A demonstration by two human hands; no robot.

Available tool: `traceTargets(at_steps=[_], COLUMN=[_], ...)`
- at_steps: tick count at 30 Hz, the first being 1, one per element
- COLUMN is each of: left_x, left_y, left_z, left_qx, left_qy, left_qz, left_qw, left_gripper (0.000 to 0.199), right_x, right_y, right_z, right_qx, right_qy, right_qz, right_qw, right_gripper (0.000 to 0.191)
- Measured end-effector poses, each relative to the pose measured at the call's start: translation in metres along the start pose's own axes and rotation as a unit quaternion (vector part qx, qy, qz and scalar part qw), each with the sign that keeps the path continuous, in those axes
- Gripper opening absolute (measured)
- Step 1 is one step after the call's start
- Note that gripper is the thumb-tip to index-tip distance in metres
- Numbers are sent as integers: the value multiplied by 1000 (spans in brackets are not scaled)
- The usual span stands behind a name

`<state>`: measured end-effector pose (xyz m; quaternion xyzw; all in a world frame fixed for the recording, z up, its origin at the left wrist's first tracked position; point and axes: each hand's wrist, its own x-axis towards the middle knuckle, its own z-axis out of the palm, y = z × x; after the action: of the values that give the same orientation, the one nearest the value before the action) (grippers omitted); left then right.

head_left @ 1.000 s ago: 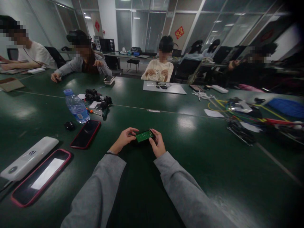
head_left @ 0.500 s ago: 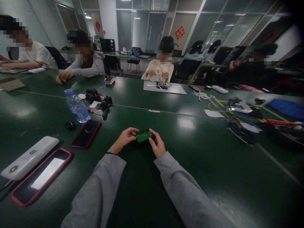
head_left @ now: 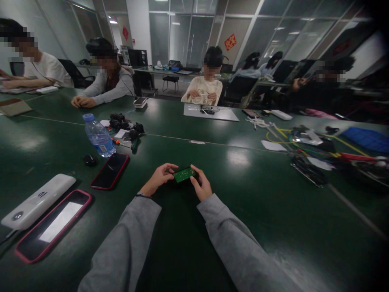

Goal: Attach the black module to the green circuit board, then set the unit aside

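A small green circuit board (head_left: 184,174) is held between my two hands over the green table (head_left: 237,194). My left hand (head_left: 159,178) grips its left end between thumb and fingers. At the right end, my right hand (head_left: 201,183) pinches the board, with the thumb in front and the fingers behind. The board's green face, with small light marks, is tilted toward me. Its underside is hidden.
To the left lie a red-edged phone (head_left: 110,172), a pink-cased phone (head_left: 54,225), a white power bank (head_left: 38,200), a black case (head_left: 90,160) and a water bottle (head_left: 99,137). Cables (head_left: 306,162) lie at the right. Several people sit beyond, one near a grey panel (head_left: 223,114).
The board has tilted slightly in my fingers, while both my hands stay in place. Across the table at the left, a person's hands have come together and the head has lifted a little.
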<state>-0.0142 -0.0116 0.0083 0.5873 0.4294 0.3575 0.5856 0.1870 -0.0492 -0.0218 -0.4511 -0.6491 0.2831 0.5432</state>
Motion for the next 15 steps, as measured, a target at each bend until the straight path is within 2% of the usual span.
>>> traceTargets(at_steps=[15], left_x=[-3], left_y=[4], left_z=[2], left_qx=[-22], left_qy=[-12], left_qz=[19], left_qw=[1000], left_gripper=[45], right_x=[0], right_y=[-5], right_z=[-1], right_qx=[-10], right_qy=[-3], right_qz=[14], right_qw=[1000], right_gripper=[40])
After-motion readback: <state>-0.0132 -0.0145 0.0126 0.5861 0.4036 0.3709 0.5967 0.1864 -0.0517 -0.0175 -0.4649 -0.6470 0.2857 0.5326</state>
